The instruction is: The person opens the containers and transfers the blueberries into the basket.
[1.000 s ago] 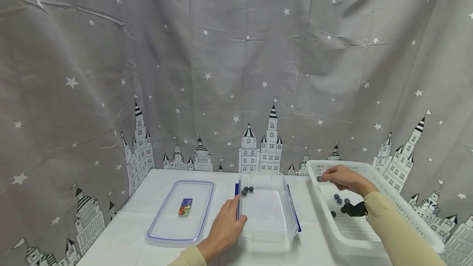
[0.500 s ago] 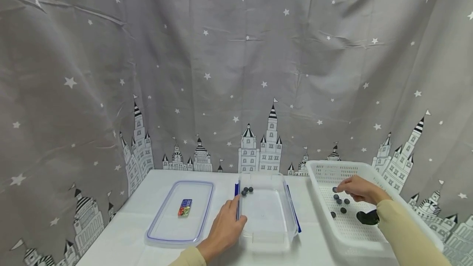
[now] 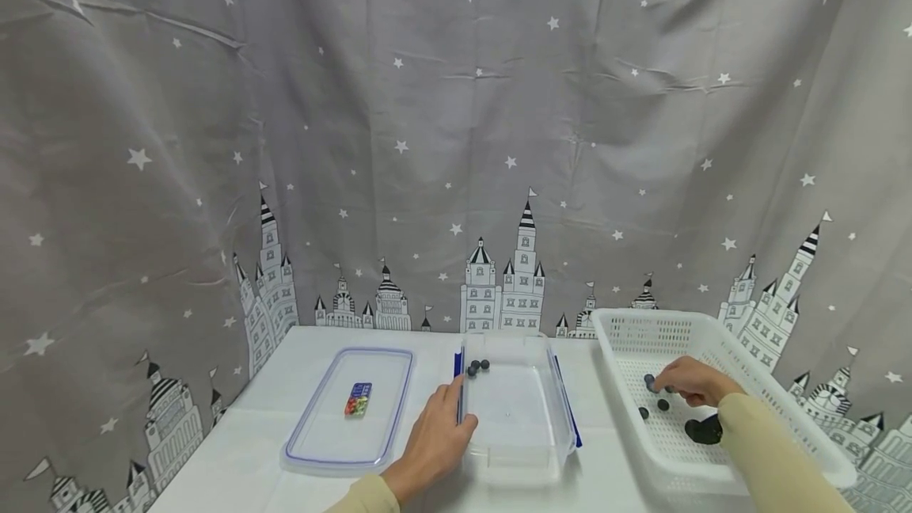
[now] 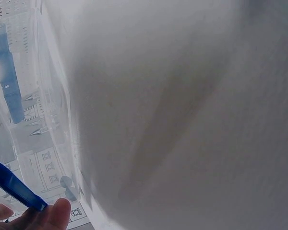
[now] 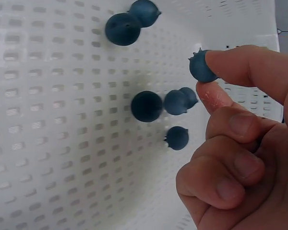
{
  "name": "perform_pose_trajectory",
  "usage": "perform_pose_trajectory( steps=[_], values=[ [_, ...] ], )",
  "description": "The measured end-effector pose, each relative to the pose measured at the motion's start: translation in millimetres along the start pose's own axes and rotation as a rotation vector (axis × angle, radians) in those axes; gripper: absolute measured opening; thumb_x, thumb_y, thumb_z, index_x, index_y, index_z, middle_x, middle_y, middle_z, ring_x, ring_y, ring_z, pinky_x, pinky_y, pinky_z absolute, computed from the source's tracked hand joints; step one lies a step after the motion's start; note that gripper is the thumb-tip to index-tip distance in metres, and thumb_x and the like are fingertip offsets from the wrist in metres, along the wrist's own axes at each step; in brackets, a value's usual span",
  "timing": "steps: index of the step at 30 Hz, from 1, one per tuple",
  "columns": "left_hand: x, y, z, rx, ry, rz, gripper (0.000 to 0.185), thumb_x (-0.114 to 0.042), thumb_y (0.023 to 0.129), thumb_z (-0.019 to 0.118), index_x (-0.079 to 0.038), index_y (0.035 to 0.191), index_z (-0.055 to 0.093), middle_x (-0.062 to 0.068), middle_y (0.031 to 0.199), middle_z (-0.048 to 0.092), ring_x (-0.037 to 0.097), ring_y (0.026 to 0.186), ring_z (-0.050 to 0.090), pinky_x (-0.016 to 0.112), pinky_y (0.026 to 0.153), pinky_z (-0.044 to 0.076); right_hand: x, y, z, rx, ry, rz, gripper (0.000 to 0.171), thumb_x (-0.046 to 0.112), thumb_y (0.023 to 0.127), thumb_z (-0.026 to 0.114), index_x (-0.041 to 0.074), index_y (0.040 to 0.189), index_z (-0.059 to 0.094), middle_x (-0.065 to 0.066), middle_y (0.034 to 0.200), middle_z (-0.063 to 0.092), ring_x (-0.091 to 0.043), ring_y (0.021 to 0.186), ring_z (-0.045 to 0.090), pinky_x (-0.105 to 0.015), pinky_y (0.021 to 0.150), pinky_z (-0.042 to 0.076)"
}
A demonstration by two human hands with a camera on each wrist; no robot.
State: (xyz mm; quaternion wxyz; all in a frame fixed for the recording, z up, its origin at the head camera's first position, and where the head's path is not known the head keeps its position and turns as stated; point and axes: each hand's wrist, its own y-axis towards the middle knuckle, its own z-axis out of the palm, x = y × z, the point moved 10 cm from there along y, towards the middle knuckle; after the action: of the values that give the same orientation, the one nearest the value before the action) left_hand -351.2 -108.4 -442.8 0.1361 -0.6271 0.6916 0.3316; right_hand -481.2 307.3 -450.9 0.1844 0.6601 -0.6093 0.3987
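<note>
My left hand (image 3: pixel 436 430) holds the left side of a clear plastic food container (image 3: pixel 516 418), its thumb at the rim. In the left wrist view, its fingertips touch a blue side latch (image 4: pixel 14 184). Three blueberries (image 3: pixel 474 366) lie in the container's far left corner. Over a white perforated basket (image 3: pixel 659 450), my right hand (image 3: pixel 694 381) pinches one blueberry (image 5: pixel 201 67) between thumb and index finger, the other fingers curled in. Several more blueberries (image 5: pixel 146 106) lie on the basket floor beside that hand.
A clear lid (image 3: pixel 335 434) with a blue seal and a small colourful label (image 3: pixel 358 400) lies flat left of the container. Everything stands on a white table (image 3: pixel 249 450). A grey curtain (image 3: pixel 427 141) with stars and castles hangs behind.
The right hand has moved down and nearer inside the basket, from its far left wall towards the blueberries on the floor. The left hand and container have stayed put.
</note>
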Motion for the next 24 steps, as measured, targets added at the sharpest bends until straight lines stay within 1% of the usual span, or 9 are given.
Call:
perform_pose_trajectory(
  steps=[5,9,13,18,21,24],
  values=[
    [-0.5,-0.7,-0.2,-0.005,0.003,0.006,0.068,-0.028,0.09,0.058,-0.001,0.151,0.042,0.017,0.132,0.057,0.032,0.118,0.058,0.052,0.102,0.047,-5,-1,-1,-0.037,-0.049,0.048,0.011,0.014,0.084,0.071,0.004,0.083,0.067,0.007,0.056,0.037,-0.007,0.049,0.032,-0.02,0.048,0.031],
    [-1.2,-0.9,-1.4,-0.007,0.006,0.008,0.068,-0.028,0.091,0.058,-0.002,0.151,0.041,0.017,0.132,0.057,0.033,0.119,0.057,0.052,0.103,0.047,-5,1,-2,-0.042,-0.057,0.053,0.011,0.014,0.083,0.071,0.003,0.083,0.068,0.006,0.056,0.037,-0.007,0.049,0.031,-0.02,0.048,0.031],
    [-0.6,2.4,-4.7,-0.007,-0.001,0.002,0.068,-0.029,0.091,0.058,-0.003,0.152,0.04,0.018,0.134,0.056,0.033,0.122,0.057,0.052,0.104,0.046,-4,8,-5,-0.046,-0.069,0.058,0.011,0.015,0.083,0.072,0.004,0.085,0.069,0.007,0.055,0.037,-0.007,0.048,0.032,-0.02,0.047,0.031],
    [0.1,1.0,-4.6,-0.001,-0.001,-0.002,0.069,-0.028,0.09,0.059,-0.001,0.151,0.041,0.018,0.131,0.057,0.033,0.119,0.058,0.053,0.102,0.047,-5,10,-1,-0.041,-0.052,0.051,0.012,0.015,0.082,0.072,0.004,0.086,0.069,0.007,0.055,0.038,-0.007,0.048,0.032,-0.02,0.047,0.031],
    [-0.5,-1.1,-2.8,0.006,-0.004,0.004,0.07,-0.027,0.089,0.06,0.0,0.151,0.041,0.018,0.131,0.057,0.033,0.118,0.058,0.054,0.101,0.047,0,6,2,-0.034,-0.046,0.029,0.017,0.014,0.084,0.071,-0.001,0.091,0.07,0.006,0.055,0.038,-0.007,0.047,0.032,-0.02,0.047,0.032],
    [-0.6,-1.0,-2.0,0.007,-0.005,0.008,0.07,-0.027,0.09,0.06,0.0,0.151,0.041,0.019,0.131,0.057,0.034,0.119,0.057,0.054,0.102,0.047,13,4,4,-0.031,-0.053,-0.001,0.024,0.014,0.085,0.069,-0.005,0.1,0.07,0.006,0.054,0.037,-0.007,0.046,0.031,-0.02,0.047,0.031]
  ],
)
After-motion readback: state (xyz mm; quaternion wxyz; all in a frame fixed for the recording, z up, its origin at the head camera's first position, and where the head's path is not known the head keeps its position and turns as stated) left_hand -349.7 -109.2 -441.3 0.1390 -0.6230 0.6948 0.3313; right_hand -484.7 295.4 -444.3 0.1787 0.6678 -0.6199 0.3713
